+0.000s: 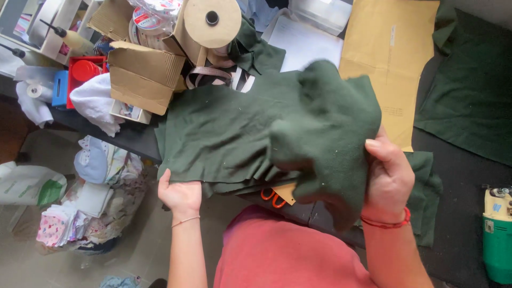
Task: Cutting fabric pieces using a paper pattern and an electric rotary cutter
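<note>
Green felt stack held at the near table edge by both hands.
Left hand grips the stack's near left edge, fingers tucked under; right hand is closed on a lifted, bunched fold at right. Orange scissors peek from beneath the felt.

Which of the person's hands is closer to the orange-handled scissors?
Left, by a small margin. The left hand holds the green fabric edge to the left of the orange-handled scissors. The right hand grips the bunched fabric farther off on the scissors' other side.
</note>
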